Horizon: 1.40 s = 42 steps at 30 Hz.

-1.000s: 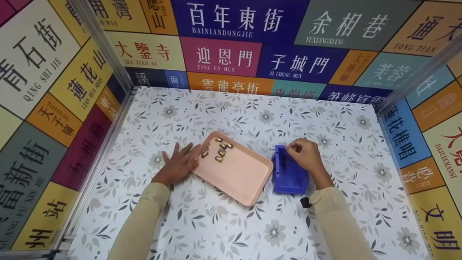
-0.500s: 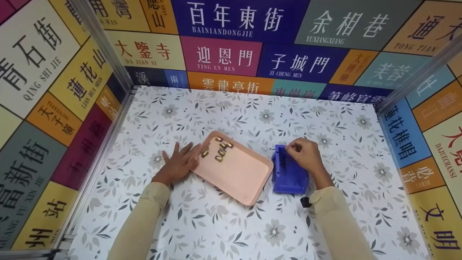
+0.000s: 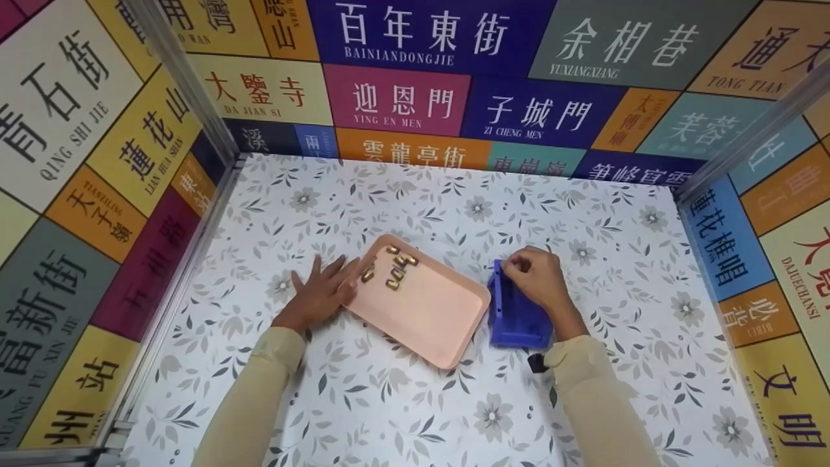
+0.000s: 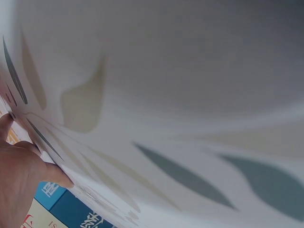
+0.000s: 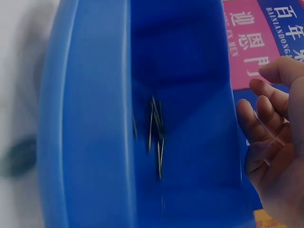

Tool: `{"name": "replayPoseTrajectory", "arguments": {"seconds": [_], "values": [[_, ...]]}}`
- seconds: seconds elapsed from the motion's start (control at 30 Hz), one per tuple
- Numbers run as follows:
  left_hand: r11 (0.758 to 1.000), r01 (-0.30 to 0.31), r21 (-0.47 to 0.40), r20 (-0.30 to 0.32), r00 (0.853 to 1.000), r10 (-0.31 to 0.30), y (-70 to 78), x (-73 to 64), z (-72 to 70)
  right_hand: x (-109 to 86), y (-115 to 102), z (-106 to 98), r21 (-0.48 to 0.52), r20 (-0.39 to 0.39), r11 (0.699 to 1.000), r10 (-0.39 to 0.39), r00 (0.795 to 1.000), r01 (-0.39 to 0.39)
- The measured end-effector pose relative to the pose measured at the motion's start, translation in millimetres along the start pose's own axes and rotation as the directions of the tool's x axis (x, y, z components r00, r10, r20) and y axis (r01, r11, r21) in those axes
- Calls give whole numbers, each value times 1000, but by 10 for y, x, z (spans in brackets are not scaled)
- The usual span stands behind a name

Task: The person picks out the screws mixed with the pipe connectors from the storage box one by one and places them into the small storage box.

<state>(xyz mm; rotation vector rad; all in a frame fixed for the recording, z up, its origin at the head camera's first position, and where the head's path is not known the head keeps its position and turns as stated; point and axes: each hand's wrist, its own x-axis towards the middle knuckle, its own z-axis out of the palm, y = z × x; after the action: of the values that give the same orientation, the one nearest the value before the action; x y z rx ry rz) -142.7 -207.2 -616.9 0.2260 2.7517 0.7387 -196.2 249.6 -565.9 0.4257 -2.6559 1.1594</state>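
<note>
My left hand rests with spread fingers at the left edge of a pink tray. Several small brass-coloured metal pieces lie toward the tray's far left corner. My right hand is over the far end of a blue bin, its thumb and index fingertips close together in the head view. In the right wrist view, several thin metal pins lie on the bin's floor. A thin pale line shows among the curled fingers of that hand; I cannot tell whether it is a held pin.
The blue bin stands close to the tray's right side. Under both is a white table covering with a grey leaf and flower print. Panels with street names stand around the back and sides, with metal corner posts.
My right hand has shifted slightly left over the bin, its fingertips kept close together. The left hand, tray and brass-coloured pieces stay in place.
</note>
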Motion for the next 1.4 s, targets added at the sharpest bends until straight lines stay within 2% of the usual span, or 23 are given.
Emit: {"name": "replayPoseTrajectory", "arguments": {"seconds": [0.3, 0.6, 0.77, 0.93, 1.07, 1.27, 1.4], "values": [[1000, 24, 12, 16, 1000, -24, 25, -3, -3, 38, -297, 387, 116, -22, 988, -101, 995, 102], [1000, 24, 4, 7, 1000, -24, 25, 0, -14, 206, -535, 643, 148, 7, 984, -102, 995, 100], [1000, 4, -3, -6, 1000, -4, 12, -5, -18, 303, -687, 816, 164, 26, 980, -114, 993, 108], [1000, 12, -5, -1, 1000, -12, 16, -11, -10, 369, -783, 997, 138, 61, 984, -120, 991, 111], [1000, 24, -1, 6, 1000, -24, 23, -12, -4, 404, -818, 1127, 103, 60, 987, -127, 990, 121], [1000, 29, 8, 4, 1000, -29, 24, -26, -11, 438, -832, 1310, 82, 70, 987, -145, 987, 139], [1000, 20, 12, -1, 1000, -20, 25, -28, -8, 438, -828, 1417, 30, 95, 990, -143, 985, 140]]}}
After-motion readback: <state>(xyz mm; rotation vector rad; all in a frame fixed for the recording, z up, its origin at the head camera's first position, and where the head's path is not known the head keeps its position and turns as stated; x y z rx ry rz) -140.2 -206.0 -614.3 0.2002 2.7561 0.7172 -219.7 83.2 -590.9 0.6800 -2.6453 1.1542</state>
